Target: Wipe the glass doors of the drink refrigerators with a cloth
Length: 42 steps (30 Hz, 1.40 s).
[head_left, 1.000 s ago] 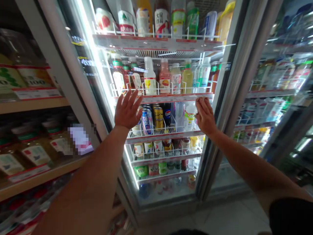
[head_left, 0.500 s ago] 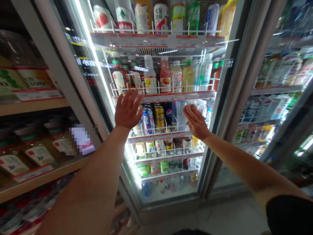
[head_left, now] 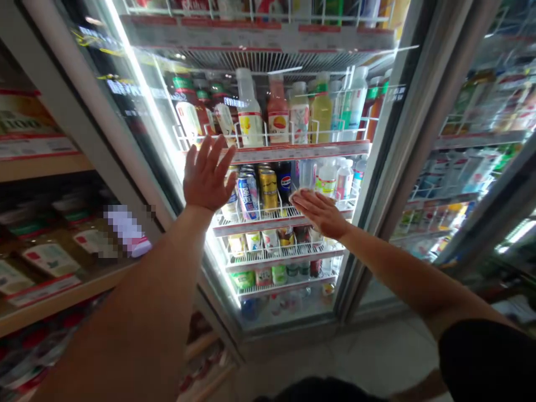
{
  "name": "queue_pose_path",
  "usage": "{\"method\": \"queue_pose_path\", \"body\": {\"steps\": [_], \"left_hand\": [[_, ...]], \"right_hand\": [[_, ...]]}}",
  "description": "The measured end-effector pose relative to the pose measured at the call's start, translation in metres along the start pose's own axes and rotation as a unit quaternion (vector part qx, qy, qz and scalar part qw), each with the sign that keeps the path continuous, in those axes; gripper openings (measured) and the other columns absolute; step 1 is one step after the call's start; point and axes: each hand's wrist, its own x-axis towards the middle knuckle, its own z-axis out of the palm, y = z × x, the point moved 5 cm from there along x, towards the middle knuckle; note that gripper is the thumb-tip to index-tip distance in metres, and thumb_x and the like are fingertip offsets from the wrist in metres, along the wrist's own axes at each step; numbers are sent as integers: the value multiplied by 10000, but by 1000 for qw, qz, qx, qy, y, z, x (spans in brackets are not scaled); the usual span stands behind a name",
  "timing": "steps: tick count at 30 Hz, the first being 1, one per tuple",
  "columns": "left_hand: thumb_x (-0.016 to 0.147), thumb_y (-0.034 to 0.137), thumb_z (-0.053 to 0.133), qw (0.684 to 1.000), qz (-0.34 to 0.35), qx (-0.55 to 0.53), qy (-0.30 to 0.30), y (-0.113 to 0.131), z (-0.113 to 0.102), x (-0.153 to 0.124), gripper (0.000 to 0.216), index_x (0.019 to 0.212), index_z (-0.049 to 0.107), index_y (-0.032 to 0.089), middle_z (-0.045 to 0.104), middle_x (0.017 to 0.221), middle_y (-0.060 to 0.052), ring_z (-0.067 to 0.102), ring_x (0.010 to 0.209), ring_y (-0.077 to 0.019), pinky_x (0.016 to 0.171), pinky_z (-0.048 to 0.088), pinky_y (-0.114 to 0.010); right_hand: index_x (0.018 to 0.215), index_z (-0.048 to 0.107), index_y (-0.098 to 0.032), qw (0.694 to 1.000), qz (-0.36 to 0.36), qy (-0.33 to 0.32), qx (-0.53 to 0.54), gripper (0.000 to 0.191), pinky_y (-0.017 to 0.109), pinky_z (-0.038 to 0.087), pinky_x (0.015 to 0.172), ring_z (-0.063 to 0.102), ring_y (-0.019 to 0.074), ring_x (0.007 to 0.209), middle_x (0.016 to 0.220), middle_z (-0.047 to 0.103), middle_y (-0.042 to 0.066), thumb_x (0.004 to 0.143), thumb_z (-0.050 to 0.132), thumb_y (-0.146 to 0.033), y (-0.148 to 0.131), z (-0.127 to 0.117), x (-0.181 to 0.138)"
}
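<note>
My left hand (head_left: 209,174) is spread, grasping nothing, its palm toward the glass door (head_left: 288,322); whether it touches I can't tell. Rightward, what looks like a pale cloth (head_left: 298,191) shows under the flattened fingers of my right hand (head_left: 321,213); whether they pinch it is hidden. I judge this a wiping stroke; the next move calls for even, flat pressure.

Top-row bottles (head_left: 333,8) cropped above.
I can't identify the pale thing (head_left: 295,196) mostly hidden under the right hand (head_left: 321,213).
</note>
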Motion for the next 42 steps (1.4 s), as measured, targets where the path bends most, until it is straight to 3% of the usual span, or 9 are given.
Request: {"method": "queue_pose_path", "body": {"steps": [2,8,13,19,24,30,35,39,42], "left_hand": [[1059,482,420,1000,-9,0,-6,1,-2,1,597,1619,380,281,289,1723,-11,168,1624,-296,1342,119,-620],[1058,468,424,1000,-16,10,-18,5,-3,2,612,1618,374,227,269,1727,-52,137,1631,-282,1318,106,-641],[1054,508,399,999,-21,7,-24,4,-2,2,637,1636,348,254,240,1736,-32,105,1636,-280,1317,76,-632],[1038,540,390,999,2,-7,-48,-8,8,0,704,1685,180,360,31,1753,107,-22,1641,-237,1337,-38,-557],[969,618,433,998,56,-10,-22,-21,24,3,845,1693,64,385,-141,1722,185,-131,1624,-202,1289,-219,-395],[973,591,451,998,39,-37,-44,-15,26,5,826,1695,135,344,-84,1741,151,-146,1620,-188,1275,-249,-390],[1039,446,267,995,87,48,-4,-3,19,5,730,1694,-22,300,-308,1680,172,-212,1599,-175,1268,-211,-391],[1044,445,86,990,128,54,3,-4,23,6,685,1653,-177,275,-401,1637,127,-199,1586,-265,1218,-233,-415],[1035,468,32,992,123,32,-19,-2,25,7,680,1660,-148,269,-347,1670,109,-158,1591,-296,1228,-209,-444]], "right_hand": [[1669,221,-400,1000,6,22,-4,679,479,338,1326,410,213,1546,1617,508,-55,1066,428,-164,7,-6,6],[1690,81,-418,972,103,209,-22,735,598,299,1331,204,279,1625,1727,319,-85,1057,372,-186,48,-39,31],[1663,222,-470,995,53,82,5,688,581,291,1337,301,269,1599,1659,443,-116,1044,399,-228,52,-43,43],[1647,325,-332,968,189,162,-28,640,495,115,1384,64,164,1652,1739,234,-133,1018,325,-215,88,-88,54],[1516,457,-467,986,162,27,42,576,396,118,1377,102,96,1642,1682,304,-241,959,456,-321,70,-83,77],[1629,313,-154,959,246,117,-72,710,415,48,1386,94,129,1647,1758,249,-34,928,349,-50,77,-96,98],[1637,247,-10,957,262,5,-128,840,462,63,1377,92,245,1654,1756,231,146,826,442,90,67,-84,100],[1658,156,8,931,310,-81,-173,949,348,13,1369,72,239,1655,1778,116,153,764,423,179,54,-82,101],[1657,156,17,918,336,-78,-193,938,322,2,1363,50,230,1656,1781,113,146,770,405,191,39,-78,104]]}}
